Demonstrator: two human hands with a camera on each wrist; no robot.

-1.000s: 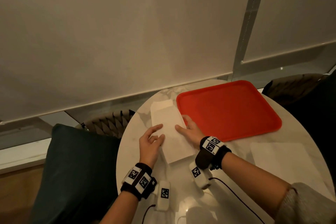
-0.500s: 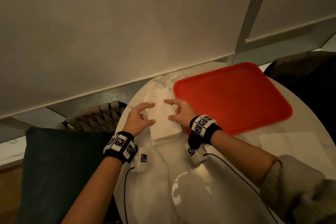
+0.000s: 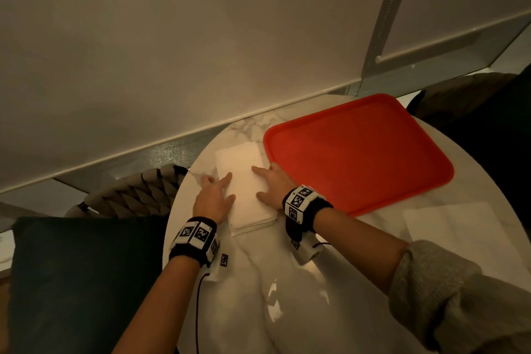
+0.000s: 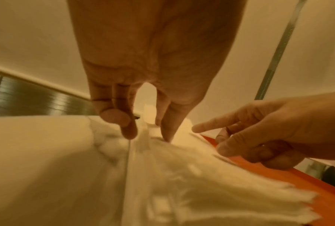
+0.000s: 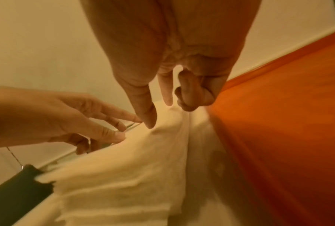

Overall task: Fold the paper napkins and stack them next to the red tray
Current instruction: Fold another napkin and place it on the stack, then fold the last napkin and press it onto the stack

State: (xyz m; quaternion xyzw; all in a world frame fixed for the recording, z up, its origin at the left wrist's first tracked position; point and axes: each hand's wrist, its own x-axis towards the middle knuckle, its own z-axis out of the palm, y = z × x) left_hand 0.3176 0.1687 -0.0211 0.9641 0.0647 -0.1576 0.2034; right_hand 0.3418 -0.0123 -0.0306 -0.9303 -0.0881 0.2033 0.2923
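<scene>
A stack of folded white napkins (image 3: pixel 247 195) lies on the marble table, just left of the red tray (image 3: pixel 359 152). My left hand (image 3: pixel 214 198) rests at the stack's left edge, with its index finger and thumb laid on the top napkin. My right hand (image 3: pixel 273 184) sits at the stack's right edge against the tray's rim, index finger and thumb on the paper and the other fingers curled. In the left wrist view the left fingertips (image 4: pixel 167 134) touch the napkins (image 4: pixel 182 175). The right wrist view shows the right hand (image 5: pixel 172 53) over the napkins (image 5: pixel 124 175) beside the tray (image 5: pixel 288 122).
A flat unfolded napkin (image 3: pixel 454 227) lies on the round marble table (image 3: pixel 258 282) at the right, below the tray. A woven chair (image 3: pixel 129 195) and a dark cushion (image 3: pixel 80 282) stand at the left. A second dark chair (image 3: pixel 474 109) is behind the tray. Wall close behind.
The long napkin that lay nearer to me is now shorter and sits on the stack beside the tray. Both hands moved away from me with it and now flank the stack.
</scene>
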